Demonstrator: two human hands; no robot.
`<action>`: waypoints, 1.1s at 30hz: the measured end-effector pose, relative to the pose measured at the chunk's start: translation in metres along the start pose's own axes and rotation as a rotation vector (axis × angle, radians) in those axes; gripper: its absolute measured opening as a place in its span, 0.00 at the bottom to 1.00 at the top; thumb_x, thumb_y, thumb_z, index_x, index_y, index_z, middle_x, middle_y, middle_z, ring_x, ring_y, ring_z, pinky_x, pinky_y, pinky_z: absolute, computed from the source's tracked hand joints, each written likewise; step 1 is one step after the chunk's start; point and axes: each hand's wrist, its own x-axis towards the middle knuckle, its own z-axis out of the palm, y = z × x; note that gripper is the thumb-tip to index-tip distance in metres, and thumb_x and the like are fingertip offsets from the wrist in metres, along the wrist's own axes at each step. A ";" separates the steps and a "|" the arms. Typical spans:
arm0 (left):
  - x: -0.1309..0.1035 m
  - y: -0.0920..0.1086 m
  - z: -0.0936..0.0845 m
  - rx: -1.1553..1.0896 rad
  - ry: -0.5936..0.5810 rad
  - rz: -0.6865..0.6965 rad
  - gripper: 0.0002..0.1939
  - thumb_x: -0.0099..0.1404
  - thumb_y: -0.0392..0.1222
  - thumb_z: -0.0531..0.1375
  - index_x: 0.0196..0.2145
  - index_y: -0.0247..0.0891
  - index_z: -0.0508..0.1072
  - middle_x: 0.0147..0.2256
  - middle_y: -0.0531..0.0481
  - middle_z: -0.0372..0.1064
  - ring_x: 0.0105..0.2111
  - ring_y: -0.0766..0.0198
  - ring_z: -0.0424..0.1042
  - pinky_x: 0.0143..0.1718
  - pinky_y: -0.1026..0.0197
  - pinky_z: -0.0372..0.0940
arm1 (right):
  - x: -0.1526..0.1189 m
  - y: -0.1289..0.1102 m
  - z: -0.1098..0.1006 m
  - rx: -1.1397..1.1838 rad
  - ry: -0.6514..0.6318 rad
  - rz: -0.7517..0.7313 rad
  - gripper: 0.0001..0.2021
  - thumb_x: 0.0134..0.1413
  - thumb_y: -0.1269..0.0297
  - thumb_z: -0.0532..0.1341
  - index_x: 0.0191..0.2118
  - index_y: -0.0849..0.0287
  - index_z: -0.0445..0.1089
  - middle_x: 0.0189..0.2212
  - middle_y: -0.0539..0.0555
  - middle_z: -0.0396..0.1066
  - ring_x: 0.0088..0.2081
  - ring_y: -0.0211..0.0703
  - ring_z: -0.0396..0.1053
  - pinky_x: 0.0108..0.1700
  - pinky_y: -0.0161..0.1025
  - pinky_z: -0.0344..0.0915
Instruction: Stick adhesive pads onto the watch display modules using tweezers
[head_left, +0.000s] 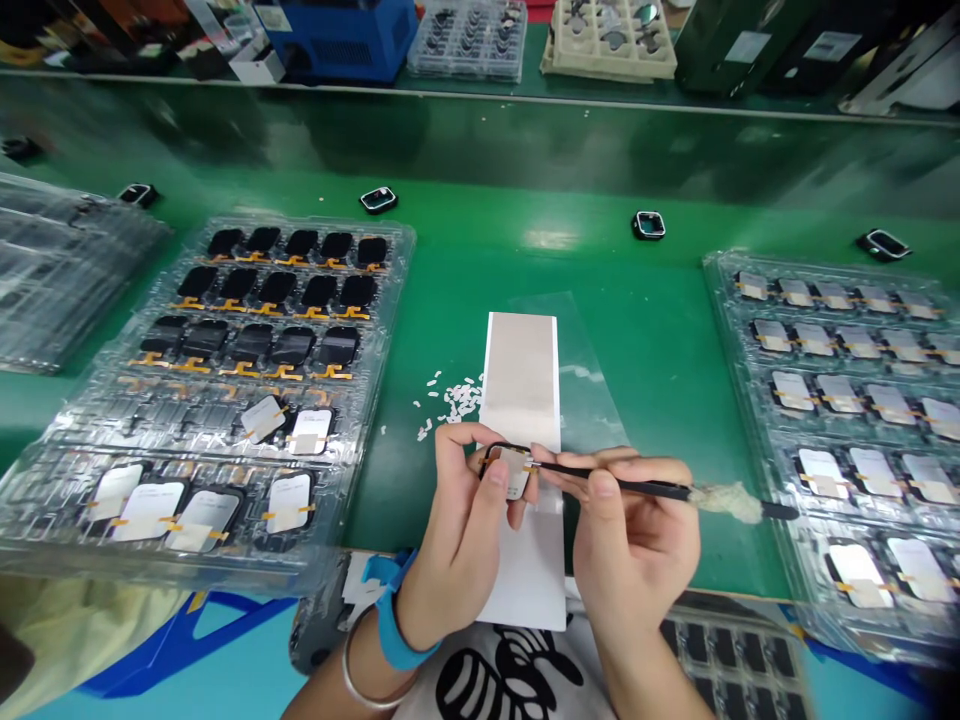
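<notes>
— What is placed on the green bench (652,330)?
— 1 tray (180,405) is set at 9 o'clock, another tray (832,428) at 3; a pale strip (523,360) is laid between.
— And the grips?
— By the right hand (637,530), a black tool (652,488) is held; by the left hand (463,525), at centre, a small module (516,482) is pinched, the tool's tip at its 2 o'clock edge.
</notes>
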 end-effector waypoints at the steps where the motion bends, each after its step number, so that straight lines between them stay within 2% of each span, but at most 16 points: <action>1: 0.000 0.000 0.000 0.007 0.002 -0.003 0.03 0.79 0.43 0.47 0.47 0.45 0.58 0.31 0.56 0.67 0.26 0.71 0.62 0.31 0.66 0.61 | 0.000 0.000 0.000 -0.002 0.003 -0.004 0.08 0.64 0.76 0.59 0.42 0.54 0.67 0.35 0.50 0.75 0.41 0.41 0.80 0.38 0.35 0.81; 6: 0.001 -0.001 0.001 0.042 0.023 0.002 0.03 0.79 0.43 0.47 0.46 0.45 0.57 0.29 0.57 0.66 0.25 0.71 0.62 0.30 0.68 0.61 | 0.000 0.002 0.001 -0.029 0.008 -0.022 0.08 0.63 0.76 0.59 0.41 0.54 0.67 0.34 0.49 0.74 0.41 0.40 0.80 0.37 0.35 0.81; 9: 0.002 -0.001 0.001 0.089 0.079 0.014 0.04 0.78 0.46 0.50 0.45 0.45 0.57 0.26 0.59 0.64 0.24 0.71 0.63 0.26 0.70 0.59 | 0.000 0.001 0.000 -0.043 -0.006 -0.026 0.07 0.63 0.75 0.59 0.41 0.54 0.67 0.34 0.50 0.75 0.40 0.41 0.80 0.37 0.38 0.81; 12: 0.002 0.000 0.000 0.156 0.143 -0.013 0.09 0.75 0.47 0.55 0.42 0.44 0.57 0.23 0.60 0.61 0.22 0.71 0.62 0.23 0.71 0.57 | 0.005 -0.006 -0.011 -0.107 0.070 -0.060 0.06 0.63 0.74 0.60 0.41 0.55 0.67 0.34 0.50 0.75 0.39 0.39 0.79 0.39 0.37 0.80; 14: 0.001 0.003 -0.003 0.233 0.132 -0.046 0.10 0.73 0.46 0.57 0.41 0.44 0.57 0.23 0.61 0.62 0.21 0.71 0.61 0.22 0.71 0.57 | 0.011 -0.013 -0.025 -0.210 0.101 -0.057 0.06 0.62 0.74 0.61 0.40 0.55 0.68 0.35 0.51 0.75 0.39 0.38 0.78 0.41 0.35 0.79; 17: -0.004 0.009 -0.009 0.421 0.018 -0.068 0.09 0.73 0.42 0.57 0.42 0.45 0.57 0.25 0.59 0.64 0.23 0.70 0.65 0.24 0.69 0.60 | 0.017 -0.023 -0.053 -0.375 -0.039 0.035 0.05 0.60 0.73 0.64 0.39 0.55 0.70 0.36 0.52 0.74 0.39 0.40 0.78 0.41 0.36 0.78; 22: -0.012 0.017 -0.011 0.746 -0.341 -0.005 0.05 0.75 0.37 0.52 0.46 0.45 0.60 0.36 0.52 0.73 0.35 0.63 0.76 0.35 0.62 0.69 | 0.013 -0.031 -0.089 -0.536 -0.317 0.119 0.08 0.60 0.75 0.63 0.42 0.54 0.69 0.37 0.51 0.72 0.39 0.39 0.78 0.40 0.35 0.77; 24: -0.014 0.018 -0.009 0.829 -0.457 0.032 0.05 0.75 0.37 0.51 0.47 0.45 0.61 0.40 0.50 0.75 0.37 0.60 0.77 0.37 0.59 0.70 | 0.009 -0.031 -0.095 -0.561 -0.369 0.115 0.09 0.61 0.76 0.62 0.42 0.54 0.69 0.37 0.50 0.71 0.40 0.38 0.77 0.41 0.34 0.76; 27: -0.014 0.017 -0.004 0.933 -0.565 0.113 0.05 0.75 0.37 0.53 0.47 0.43 0.62 0.42 0.48 0.76 0.38 0.57 0.77 0.37 0.55 0.72 | 0.007 -0.032 -0.098 -0.553 -0.405 0.105 0.10 0.61 0.76 0.62 0.43 0.54 0.68 0.37 0.50 0.69 0.41 0.38 0.76 0.42 0.35 0.76; 33: -0.009 0.016 0.000 1.084 -0.665 0.284 0.06 0.73 0.33 0.54 0.46 0.40 0.63 0.40 0.46 0.77 0.37 0.52 0.77 0.35 0.51 0.73 | 0.008 -0.031 -0.101 -0.524 -0.442 0.119 0.09 0.62 0.76 0.61 0.44 0.55 0.67 0.38 0.52 0.70 0.41 0.41 0.76 0.40 0.39 0.76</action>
